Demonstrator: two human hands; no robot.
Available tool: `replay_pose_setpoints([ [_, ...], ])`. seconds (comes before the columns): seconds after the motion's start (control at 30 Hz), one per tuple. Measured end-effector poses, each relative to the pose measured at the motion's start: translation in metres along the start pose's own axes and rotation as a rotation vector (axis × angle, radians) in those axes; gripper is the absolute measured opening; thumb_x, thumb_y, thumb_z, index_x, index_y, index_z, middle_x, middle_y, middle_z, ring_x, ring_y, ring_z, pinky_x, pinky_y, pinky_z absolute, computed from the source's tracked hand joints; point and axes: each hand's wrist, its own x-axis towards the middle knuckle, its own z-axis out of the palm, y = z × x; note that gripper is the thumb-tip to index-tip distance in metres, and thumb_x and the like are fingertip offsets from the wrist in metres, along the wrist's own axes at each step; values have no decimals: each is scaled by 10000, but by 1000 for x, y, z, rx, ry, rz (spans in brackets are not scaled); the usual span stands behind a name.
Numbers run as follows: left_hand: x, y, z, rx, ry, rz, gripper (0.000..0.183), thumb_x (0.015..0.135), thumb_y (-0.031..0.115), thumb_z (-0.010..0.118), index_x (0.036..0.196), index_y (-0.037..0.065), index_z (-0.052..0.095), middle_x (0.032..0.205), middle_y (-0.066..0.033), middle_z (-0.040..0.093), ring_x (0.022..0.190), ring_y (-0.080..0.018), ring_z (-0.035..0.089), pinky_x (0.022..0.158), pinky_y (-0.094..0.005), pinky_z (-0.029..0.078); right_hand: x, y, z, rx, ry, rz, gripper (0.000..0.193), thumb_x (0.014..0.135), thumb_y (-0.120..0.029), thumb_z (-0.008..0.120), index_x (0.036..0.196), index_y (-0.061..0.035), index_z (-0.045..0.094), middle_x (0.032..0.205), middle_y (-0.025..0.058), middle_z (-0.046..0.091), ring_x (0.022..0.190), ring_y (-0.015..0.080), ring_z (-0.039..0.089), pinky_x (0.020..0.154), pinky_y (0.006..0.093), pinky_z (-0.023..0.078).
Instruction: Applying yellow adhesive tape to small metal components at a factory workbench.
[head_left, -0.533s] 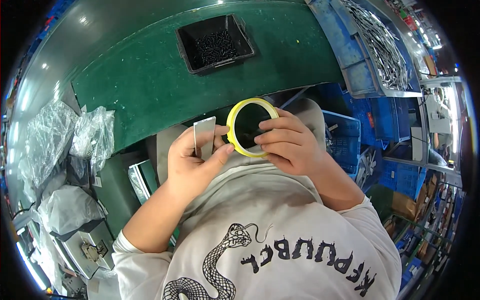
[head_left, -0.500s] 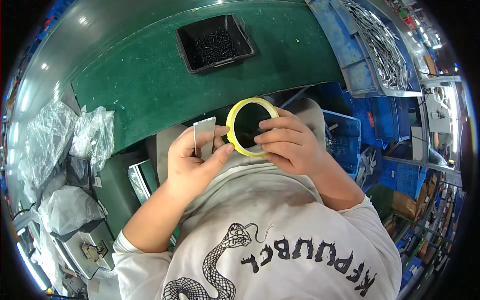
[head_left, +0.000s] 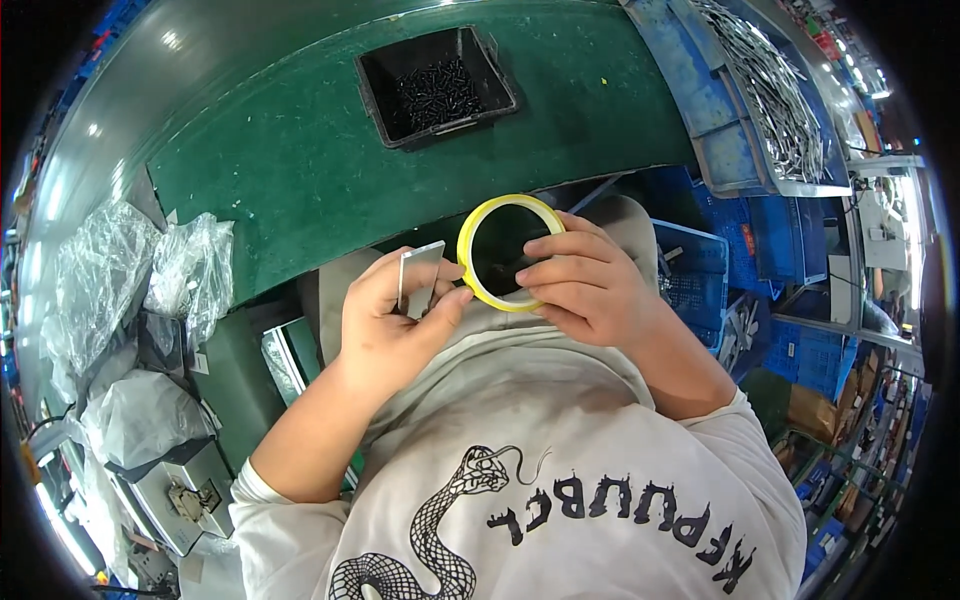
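The green desk [head_left: 300, 170] bears a black bin [head_left: 422, 52] of small black parts [head_left: 437, 95], a tiny yellow scrap [head_left: 604, 81] well to the bin's right and scattered pale specks [head_left: 248, 213], with a blue crate [head_left: 715, 148] of metal strips [head_left: 770, 95] at its right end, whether on it unclear.

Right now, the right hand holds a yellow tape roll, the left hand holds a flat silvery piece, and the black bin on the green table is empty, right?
The black bin isn't empty: the head view shows small black pieces in it. The right hand does hold the yellow tape roll, the left hand the flat silvery piece.
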Motion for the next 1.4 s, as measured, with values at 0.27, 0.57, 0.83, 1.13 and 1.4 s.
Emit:
replay_pose_setpoints([
  [0.27,6,5,-4,94,-32,-21,164,752,-72,733,884,10,679,787,-69,662,729,-187,610,663,-310,463,-1,2,0,-2,-13,10,285,706,-86,794,954,-105,657,1110,-14,683,1124,245,627,1050,496,449],
  [0.57,9,3,-9,150,-137,75,164,782,-63,689,913,28,654,796,-44,645,710,-155,568,620,-293,434,-3,2,-1,16,-29,15,266,719,-100,794,949,-107,659,1092,-12,686,1121,240,630,1059,497,440],
  [0.83,6,3,1,124,-310,-24,135,860,-7,632,979,-21,572,848,-139,564,728,-295,569,599,-368,460,1,-20,16,-92,-88,132,303,649,-126,808,848,-88,582,778,27,655,726,232,670,942,465,517],
  [1.13,0,-6,10,101,-392,-141,82,906,-2,591,979,-6,554,803,-103,541,685,-226,533,616,-315,436,6,-29,25,-30,-203,467,425,789,-164,732,1181,-107,576,1118,74,652,720,289,685,568,367,546],
  [1.4,1,5,13,-238,-328,-791,57,973,47,552,950,-3,563,833,23,539,768,-49,470,677,-240,414,6,-23,25,-20,-330,404,396,822,-217,717,1174,-91,587,1096,88,643,731,304,682,575,383,551],
])
